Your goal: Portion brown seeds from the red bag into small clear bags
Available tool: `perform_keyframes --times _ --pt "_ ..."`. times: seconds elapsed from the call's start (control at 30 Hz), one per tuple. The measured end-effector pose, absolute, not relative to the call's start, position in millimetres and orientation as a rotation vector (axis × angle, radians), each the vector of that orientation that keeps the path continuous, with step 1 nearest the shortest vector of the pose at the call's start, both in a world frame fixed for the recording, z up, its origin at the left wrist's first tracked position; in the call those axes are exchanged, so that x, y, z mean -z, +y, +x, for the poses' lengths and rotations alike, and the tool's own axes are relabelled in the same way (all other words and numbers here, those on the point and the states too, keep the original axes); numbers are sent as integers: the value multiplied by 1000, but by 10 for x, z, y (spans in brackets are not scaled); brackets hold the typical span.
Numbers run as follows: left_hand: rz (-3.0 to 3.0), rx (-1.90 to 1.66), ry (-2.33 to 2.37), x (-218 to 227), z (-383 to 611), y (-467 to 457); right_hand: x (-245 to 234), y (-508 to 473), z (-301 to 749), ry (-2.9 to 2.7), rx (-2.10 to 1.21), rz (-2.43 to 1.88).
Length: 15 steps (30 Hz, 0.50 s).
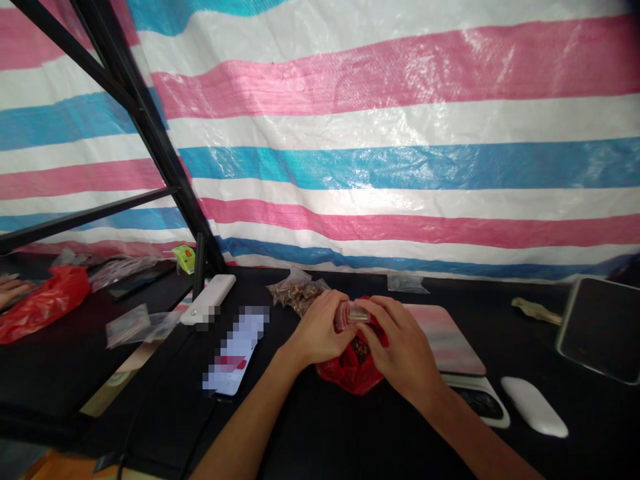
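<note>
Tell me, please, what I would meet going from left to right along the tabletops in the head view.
Red plastic bag, yellow-green packet, lit phone, wearer's left hand, open red bag, wearer's right hand, white oblong object, dark-screened device.

The person's left hand [323,333] and right hand [400,340] cover both ends of a small, clear, glinting plastic pouch [359,313]; its full outline cannot be read from here. They also hide much of the crumpled red plastic bag [350,381] beneath, whose brown granular contents [360,348] are too small to identify. The right arm masks part of a white-edged, rounded, flat device [495,403]. Pixel blocks obscure a slim phone's lit screen [235,350] and the lower end of a white oblong device [215,297]. Cut off at left: a co-worker's hand [11,291] and a shiny red plastic bundle [47,303]; at right, a dark, pale-rimmed tablet [603,330].
</note>
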<state>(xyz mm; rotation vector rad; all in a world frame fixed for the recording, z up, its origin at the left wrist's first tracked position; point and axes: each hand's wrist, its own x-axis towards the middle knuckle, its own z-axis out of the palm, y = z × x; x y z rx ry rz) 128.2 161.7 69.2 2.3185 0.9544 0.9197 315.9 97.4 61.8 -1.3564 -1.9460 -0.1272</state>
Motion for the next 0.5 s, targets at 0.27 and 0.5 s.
perform_keyframes --times 0.27,0.5 --pt "2264 -976 908 -674 1330 1590 -599 981 3197 -2093 206 -1242" --pt "2279 -946 941 -693 1332 1586 -656 988 3189 -2031 97 -1350"
